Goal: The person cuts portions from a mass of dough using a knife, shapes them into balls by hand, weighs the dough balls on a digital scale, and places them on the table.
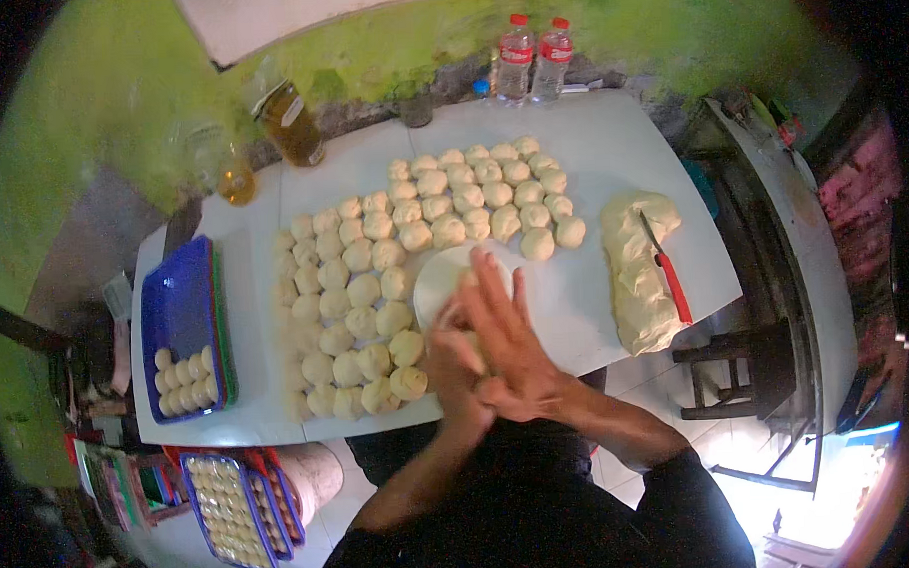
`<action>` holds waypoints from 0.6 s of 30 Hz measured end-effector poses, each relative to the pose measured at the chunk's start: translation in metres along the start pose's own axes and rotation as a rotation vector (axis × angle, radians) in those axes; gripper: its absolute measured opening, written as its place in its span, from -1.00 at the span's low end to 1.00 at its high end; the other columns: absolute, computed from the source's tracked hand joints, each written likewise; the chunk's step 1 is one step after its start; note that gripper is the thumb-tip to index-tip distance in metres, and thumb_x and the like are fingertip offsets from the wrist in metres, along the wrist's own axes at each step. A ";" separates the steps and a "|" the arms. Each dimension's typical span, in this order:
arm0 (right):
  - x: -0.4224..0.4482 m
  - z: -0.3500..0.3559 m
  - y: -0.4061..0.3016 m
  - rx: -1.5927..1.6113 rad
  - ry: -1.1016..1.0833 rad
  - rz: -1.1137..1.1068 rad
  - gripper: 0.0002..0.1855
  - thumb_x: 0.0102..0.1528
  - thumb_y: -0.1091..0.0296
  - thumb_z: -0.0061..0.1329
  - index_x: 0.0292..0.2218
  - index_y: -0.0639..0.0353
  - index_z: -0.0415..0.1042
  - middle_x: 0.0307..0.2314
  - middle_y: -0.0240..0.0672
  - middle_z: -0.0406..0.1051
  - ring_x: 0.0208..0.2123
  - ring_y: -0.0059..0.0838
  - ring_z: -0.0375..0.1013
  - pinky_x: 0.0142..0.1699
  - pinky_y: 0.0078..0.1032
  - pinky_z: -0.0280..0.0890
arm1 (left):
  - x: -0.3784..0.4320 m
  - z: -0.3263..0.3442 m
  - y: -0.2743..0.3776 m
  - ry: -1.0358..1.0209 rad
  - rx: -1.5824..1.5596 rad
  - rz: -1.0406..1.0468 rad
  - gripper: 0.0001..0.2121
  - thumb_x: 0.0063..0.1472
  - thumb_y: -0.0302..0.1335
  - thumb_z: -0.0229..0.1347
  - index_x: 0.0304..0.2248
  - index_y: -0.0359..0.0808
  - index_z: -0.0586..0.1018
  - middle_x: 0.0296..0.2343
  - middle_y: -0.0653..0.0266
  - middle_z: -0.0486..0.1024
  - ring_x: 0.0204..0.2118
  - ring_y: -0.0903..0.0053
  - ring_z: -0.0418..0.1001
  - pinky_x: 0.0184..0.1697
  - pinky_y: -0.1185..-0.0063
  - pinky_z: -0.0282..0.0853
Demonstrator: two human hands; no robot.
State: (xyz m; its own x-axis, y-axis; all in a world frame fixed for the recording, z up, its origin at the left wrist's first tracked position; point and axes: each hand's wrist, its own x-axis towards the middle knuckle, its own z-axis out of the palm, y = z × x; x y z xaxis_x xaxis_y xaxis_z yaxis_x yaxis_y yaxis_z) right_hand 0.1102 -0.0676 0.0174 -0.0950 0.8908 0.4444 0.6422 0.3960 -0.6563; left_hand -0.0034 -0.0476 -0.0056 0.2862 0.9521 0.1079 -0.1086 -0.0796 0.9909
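Note:
Over a white round plate [429, 281], my left hand [456, 370] and my right hand [511, 346] are pressed palm to palm, the right one on top. A pale piece of dough [475, 349] shows between them, mostly hidden by the blurred fingers. Rows of dough balls [362, 321] cover the table to the left of my hands, and more dough balls [463, 197] lie beyond the plate. To the right rests a long slab of dough [631, 278], with a red-handled knife [672, 288] lying on it.
A blue tray [176, 301] holding several small dough balls sits on the white table's [255, 381] left end. Below, filled trays [226, 510] stand near the floor. Bottles [518, 60], a jar [291, 124] and a glass [416, 109] line the wall side. A dark stool [717, 372] stands right.

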 end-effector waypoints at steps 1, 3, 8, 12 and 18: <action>0.007 0.001 -0.006 -0.100 0.005 0.028 -0.03 0.13 -0.29 -0.10 0.32 0.11 -0.12 0.31 0.11 -0.40 0.36 0.09 -0.42 0.32 0.13 -0.51 | 0.019 -0.020 0.008 0.076 0.120 0.025 -0.31 0.31 0.07 -0.15 0.15 -0.42 0.19 -0.04 0.00 0.37 0.03 0.26 0.35 0.11 0.36 0.21; 0.017 0.004 0.026 -0.133 0.009 0.082 -0.15 0.17 -0.15 -0.08 0.30 0.14 -0.03 0.29 0.13 -0.26 0.33 0.09 -0.26 0.31 0.07 -0.33 | 0.050 -0.033 0.016 0.044 -0.003 -0.177 -0.31 0.32 0.06 -0.16 0.14 -0.43 0.20 -0.02 -0.05 0.38 0.06 0.23 0.34 0.13 0.35 0.20; 0.014 -0.017 0.066 0.114 -0.106 0.318 -0.41 0.28 0.12 -0.13 0.22 0.23 0.14 0.14 0.12 0.18 0.21 -0.03 0.17 0.21 -0.27 0.14 | 0.092 -0.015 0.011 0.028 0.153 0.302 -0.18 0.25 0.14 -0.13 0.22 -0.43 0.10 0.23 -0.08 -0.01 0.31 0.21 -0.07 0.31 0.32 -0.15; -0.024 -0.047 0.036 0.485 0.656 0.414 -0.43 0.25 0.31 -0.07 0.22 0.28 0.12 0.12 -0.07 0.26 0.15 -0.25 0.28 0.21 -0.34 0.17 | 0.089 0.054 0.018 -0.315 0.113 0.116 -0.33 0.27 0.03 -0.01 0.13 -0.40 0.28 0.07 0.00 0.32 0.11 0.35 0.31 0.11 0.40 0.23; -0.072 -0.167 0.061 -0.037 0.733 0.665 -0.60 0.17 0.29 0.02 -0.01 0.29 0.43 -0.03 -0.04 0.42 0.04 -0.17 0.41 0.14 -0.29 0.27 | 0.193 0.180 0.004 -0.534 0.395 0.538 -0.65 0.26 -0.23 0.07 -0.17 -0.40 0.47 -0.14 0.03 0.45 -0.04 0.29 0.40 -0.01 0.36 0.33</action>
State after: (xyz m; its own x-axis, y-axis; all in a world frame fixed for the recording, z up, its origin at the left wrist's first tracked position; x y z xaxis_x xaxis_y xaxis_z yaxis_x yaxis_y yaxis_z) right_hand 0.2833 -0.1448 0.0468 0.7799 0.5655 0.2684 0.4190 -0.1531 -0.8950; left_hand 0.2228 0.0829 0.0339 0.7118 0.4966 0.4966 -0.0464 -0.6723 0.7388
